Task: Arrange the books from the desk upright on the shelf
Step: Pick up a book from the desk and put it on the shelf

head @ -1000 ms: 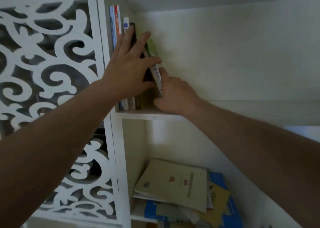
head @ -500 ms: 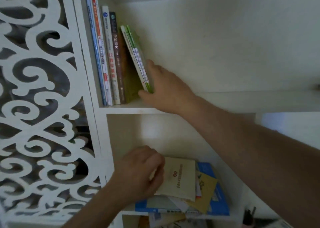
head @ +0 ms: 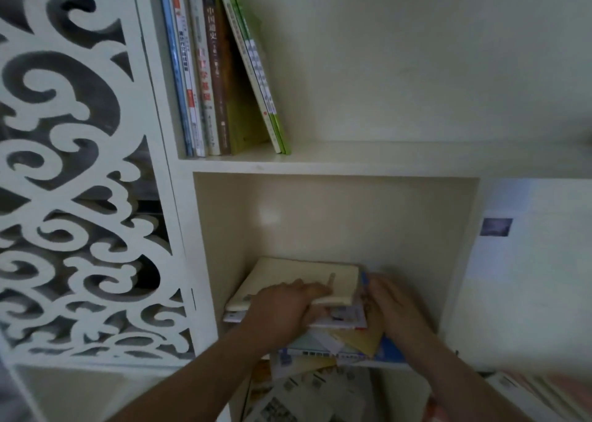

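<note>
Up top, cream book (head: 298,280), flat, unmarked

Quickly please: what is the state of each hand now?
Left hand: grips the cream book atop the pile.
Right hand: open, resting against the pile's right side.
</note>
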Tool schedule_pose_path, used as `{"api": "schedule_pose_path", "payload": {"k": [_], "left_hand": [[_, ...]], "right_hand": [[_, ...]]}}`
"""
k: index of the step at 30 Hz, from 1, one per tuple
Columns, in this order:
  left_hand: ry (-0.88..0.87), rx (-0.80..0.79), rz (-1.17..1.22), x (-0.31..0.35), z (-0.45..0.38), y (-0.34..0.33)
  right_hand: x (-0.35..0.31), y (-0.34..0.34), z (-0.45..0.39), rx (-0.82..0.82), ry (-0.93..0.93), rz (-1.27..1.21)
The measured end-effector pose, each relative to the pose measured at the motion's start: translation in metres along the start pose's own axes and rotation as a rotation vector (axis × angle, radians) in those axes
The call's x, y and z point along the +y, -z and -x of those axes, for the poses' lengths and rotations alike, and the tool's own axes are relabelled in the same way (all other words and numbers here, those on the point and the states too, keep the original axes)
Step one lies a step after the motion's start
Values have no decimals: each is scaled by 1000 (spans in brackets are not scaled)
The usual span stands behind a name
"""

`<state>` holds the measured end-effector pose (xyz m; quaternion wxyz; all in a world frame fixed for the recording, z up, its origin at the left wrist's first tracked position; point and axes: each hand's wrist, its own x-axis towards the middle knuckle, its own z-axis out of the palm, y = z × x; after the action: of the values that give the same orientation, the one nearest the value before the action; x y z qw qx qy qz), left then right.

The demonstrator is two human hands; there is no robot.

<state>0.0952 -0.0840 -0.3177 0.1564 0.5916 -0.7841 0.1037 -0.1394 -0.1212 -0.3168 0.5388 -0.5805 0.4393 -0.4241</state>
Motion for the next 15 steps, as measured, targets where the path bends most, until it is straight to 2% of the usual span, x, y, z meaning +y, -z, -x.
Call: {"api": "schedule_pose_path", "payload": {"k": [2,3,5,6,8,10,11,15], "left_hand": [[92,164,152,5,-5,30],[143,262,301,10,-6,50],[260,411,710,25,-8,87],[332,424,940,33,-9,101],[579,305,1387,42,-10,114],[820,137,1720,41,-9,117],[875,89,1792,39,-6,115],[918,96,1819,33,4,106]], "right_hand": [[-11,-1,2,-13,4,46],[-16,-3,4,-5,8,57],[-28,-7,7,10,72,59],[-34,-9,9,9,117,67],[-48,-13,19,-1,130,49],[-60,-15,33,-28,90,-11],[-63,-14,37,-46,90,-37],[-66,-13,48,-89,91,-35]]}}
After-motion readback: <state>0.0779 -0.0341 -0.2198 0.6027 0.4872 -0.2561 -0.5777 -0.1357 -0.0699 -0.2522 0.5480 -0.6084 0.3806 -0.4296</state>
